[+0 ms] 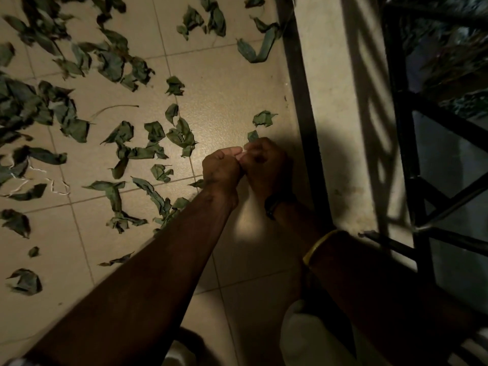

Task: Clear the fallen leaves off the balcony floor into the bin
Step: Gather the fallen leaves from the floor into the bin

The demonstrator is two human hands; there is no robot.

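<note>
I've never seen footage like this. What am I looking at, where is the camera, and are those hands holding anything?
No machine here: a person wears a camera on the head, looking down at their own arms. The left hand and right hand meet with curled fingers; a small leaf scrap shows just beyond the right hand, but I cannot tell whether anything is held. Many fallen leaves lie scattered on the tiled floor. A dark railing stands on the right. No bin is in view.
</note>
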